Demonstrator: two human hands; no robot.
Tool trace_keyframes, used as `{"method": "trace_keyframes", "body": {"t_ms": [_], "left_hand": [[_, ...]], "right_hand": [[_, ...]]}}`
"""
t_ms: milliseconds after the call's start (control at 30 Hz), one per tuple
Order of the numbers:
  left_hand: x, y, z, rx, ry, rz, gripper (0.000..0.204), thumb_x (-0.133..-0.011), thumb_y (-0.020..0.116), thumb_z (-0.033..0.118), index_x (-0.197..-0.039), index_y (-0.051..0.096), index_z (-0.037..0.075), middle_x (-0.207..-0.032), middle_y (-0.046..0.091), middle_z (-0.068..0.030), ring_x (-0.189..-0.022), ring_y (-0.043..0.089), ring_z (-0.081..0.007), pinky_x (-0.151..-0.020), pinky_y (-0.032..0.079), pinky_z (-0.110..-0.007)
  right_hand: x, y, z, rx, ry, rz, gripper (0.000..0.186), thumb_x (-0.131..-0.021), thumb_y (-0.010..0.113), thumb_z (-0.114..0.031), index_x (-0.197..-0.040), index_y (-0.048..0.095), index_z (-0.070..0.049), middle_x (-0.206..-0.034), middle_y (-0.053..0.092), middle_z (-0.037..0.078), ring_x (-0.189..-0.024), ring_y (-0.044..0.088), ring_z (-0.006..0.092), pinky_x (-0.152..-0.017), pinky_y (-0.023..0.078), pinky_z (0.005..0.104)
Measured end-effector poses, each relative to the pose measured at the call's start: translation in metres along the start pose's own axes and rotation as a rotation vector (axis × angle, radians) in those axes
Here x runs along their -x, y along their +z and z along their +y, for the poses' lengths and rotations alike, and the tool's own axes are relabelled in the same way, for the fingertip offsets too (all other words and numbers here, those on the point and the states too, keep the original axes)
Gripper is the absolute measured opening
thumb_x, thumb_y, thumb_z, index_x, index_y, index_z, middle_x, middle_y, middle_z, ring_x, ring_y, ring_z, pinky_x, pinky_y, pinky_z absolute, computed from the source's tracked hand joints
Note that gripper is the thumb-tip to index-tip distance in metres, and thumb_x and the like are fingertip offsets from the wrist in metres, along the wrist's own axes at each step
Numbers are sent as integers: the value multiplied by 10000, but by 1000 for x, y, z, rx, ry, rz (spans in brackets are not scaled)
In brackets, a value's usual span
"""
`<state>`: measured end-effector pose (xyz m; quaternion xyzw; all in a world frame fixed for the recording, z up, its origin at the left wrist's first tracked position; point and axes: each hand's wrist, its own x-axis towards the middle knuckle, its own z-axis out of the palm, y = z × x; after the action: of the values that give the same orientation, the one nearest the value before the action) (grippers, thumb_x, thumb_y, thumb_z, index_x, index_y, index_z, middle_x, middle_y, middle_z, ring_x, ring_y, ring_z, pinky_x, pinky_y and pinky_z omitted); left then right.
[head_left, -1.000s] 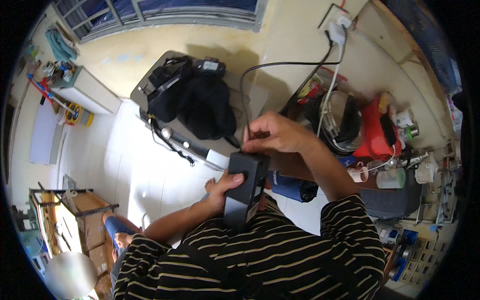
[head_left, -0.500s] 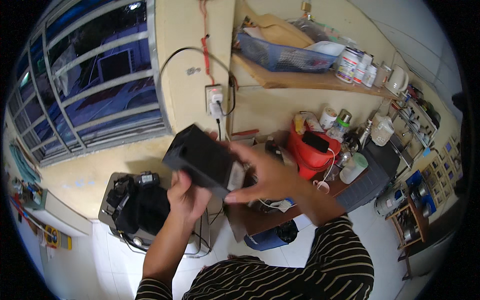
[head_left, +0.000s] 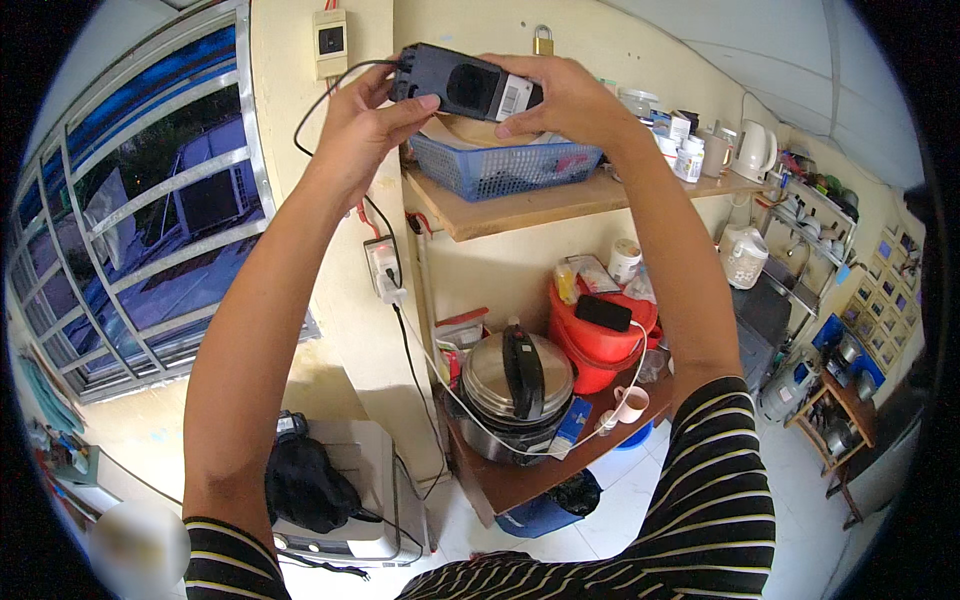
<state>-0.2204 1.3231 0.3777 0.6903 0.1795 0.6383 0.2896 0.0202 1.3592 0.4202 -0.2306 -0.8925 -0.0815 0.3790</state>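
Observation:
I hold a black box-shaped device (head_left: 455,82) up high with both hands, in front of the upper shelf. It lies lengthwise, with a white barcode label near its right end. My left hand (head_left: 368,118) is closed on its left end, thumb against the near face. My right hand (head_left: 570,100) grips the labelled right end between thumb and fingers. From the device's left end a thin black cable (head_left: 312,120) loops down toward the wall socket (head_left: 383,268), where plugs are seated. Just behind and below the device is a blue mesh basket (head_left: 500,170) on the wooden shelf (head_left: 480,218).
On the lower table stand a pressure cooker (head_left: 515,385), a red bucket (head_left: 585,345) with a phone (head_left: 604,313) on top, and a pink mug (head_left: 632,404). A white cable hangs across them. A black bag (head_left: 305,480) lies on a grey appliance at lower left. A barred window (head_left: 150,220) is at left.
Both hands have raised the device from above the lower table to shelf height. It has turned, so its label and the cable at its left end now show.

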Motion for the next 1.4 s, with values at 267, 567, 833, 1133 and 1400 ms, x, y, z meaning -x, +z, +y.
{"method": "trace_keyframes", "body": {"t_ms": [267,567,833,1133,1400], "left_hand": [[-2,-8,-29,-131,-212,-19,490,-878,694,190,-1280,523,-32,-1109,641,-101,-1013,601,-180,-932,458,-319],[17,-1,-19,-283,-219,77,771,-824,755,312,-1361,421,-128,-1071,674,-131,-975,612,-160,-894,443,-294],[164,-74,6,-283,-38,65,496,-906,649,180,-1330,497,-28,-1128,672,-160,-1012,649,-225,-884,498,-326],[476,-291,20,-1408,-952,703,348,-793,720,194,-1084,679,6,-1017,703,-176,-937,685,-280,-824,532,-362],[546,-326,-30,-1326,-1054,728,899,-607,869,410,-1295,502,-37,-1155,619,-296,-1087,613,-394,-920,495,-419]], "right_hand": [[6,28,53,-251,-28,-63,448,-793,769,-202,-1179,658,-6,-1077,707,133,-979,664,224,-917,496,335],[20,32,46,-371,89,120,302,-857,715,-165,-1110,688,-2,-1010,718,116,-908,667,171,-836,524,287],[113,30,-1,-390,53,647,209,-927,563,-154,-983,686,6,-930,678,116,-872,651,201,-826,528,328],[231,300,-182,-1483,770,-449,175,-887,661,-136,-921,658,36,-754,649,82,-618,612,137,-554,493,257],[78,494,-256,-962,403,-708,285,-841,707,-280,-958,693,-20,-842,696,101,-692,673,185,-615,525,320]]}}
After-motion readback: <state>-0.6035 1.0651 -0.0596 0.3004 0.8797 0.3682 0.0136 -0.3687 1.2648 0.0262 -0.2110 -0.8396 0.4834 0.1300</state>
